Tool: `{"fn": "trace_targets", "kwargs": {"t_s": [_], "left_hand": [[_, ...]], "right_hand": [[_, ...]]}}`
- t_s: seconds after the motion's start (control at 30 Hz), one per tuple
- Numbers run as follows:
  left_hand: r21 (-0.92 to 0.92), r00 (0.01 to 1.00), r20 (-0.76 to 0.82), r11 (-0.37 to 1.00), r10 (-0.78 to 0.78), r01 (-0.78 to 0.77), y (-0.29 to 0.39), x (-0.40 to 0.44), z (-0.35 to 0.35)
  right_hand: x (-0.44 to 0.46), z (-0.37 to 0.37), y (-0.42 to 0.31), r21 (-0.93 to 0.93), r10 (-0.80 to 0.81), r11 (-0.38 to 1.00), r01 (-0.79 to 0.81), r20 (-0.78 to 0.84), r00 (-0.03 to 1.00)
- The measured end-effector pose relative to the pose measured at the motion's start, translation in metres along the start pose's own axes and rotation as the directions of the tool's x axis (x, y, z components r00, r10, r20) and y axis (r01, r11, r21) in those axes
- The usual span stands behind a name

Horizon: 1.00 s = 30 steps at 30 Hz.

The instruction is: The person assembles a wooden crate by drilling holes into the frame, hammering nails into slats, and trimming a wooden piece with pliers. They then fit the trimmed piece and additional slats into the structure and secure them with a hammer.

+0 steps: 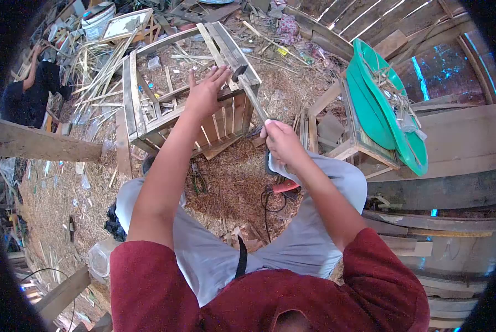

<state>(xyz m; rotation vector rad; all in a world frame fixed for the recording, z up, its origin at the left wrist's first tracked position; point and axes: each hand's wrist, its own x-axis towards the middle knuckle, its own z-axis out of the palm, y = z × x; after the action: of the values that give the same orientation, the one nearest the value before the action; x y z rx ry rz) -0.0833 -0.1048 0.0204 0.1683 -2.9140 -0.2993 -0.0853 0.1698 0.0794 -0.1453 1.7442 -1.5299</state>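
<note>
Fingers of the L hand [204, 97] are spread apart, resting on the top edge of the wooden crate [165, 123]; those of the R hand [284, 143] are clamped round the hammer [253, 100], near the handle's lower end. Surroundings: loose-stick heap [101, 72] is L of the L fingers, past the crate's L end, w/ a white bucket [97, 25] farther back; another person [40, 94] in dark clothes is well apart, far L, w/ a wood beam [45, 141] a bit nearer the L fingers. R of the R fingers, a green tub [372, 105] w/ scraps in it leans on a wood stand [364, 145]. Below the fingers, on the shavings-strewn floor [223, 205]: pliers [198, 178] under the L wrist & a red tool [285, 186] w/ black cord just below the R hand. In the way: grey-trousered knees [339, 177] flank the floor space under the fingers, & the L fingertips sit just beside the hammer's head. Re: positions, the crate is directly under the L fingers & ahead of the R ones; hammer runs fwd & L from the R fingers, head over the crate's near R corner. Can't tell if head touches wood.
</note>
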Motion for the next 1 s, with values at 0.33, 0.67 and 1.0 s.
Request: {"fn": "trace_targets", "kwargs": {"t_s": [0.33,0.67,1.0], "left_hand": [[-0.004,1.000,0.024,1.000,-0.017,0.017,-0.001,0.001,0.000],[-0.014,0.999,0.032,1.000,-0.017,0.018,-0.003,-0.001,0.002],[-0.077,1.000,0.008,0.997,-0.024,0.025,-0.002,0.001,0.002]], "right_hand": [[-0.005,0.005,-0.002,0.023,-0.030,0.999,0.031,-0.049,0.998],[-0.001,0.004,0.010,0.014,-0.044,0.999,0.045,-0.053,0.998],[0.002,0.002,0.013,0.019,-0.014,1.000,0.014,-0.012,1.000]]}}
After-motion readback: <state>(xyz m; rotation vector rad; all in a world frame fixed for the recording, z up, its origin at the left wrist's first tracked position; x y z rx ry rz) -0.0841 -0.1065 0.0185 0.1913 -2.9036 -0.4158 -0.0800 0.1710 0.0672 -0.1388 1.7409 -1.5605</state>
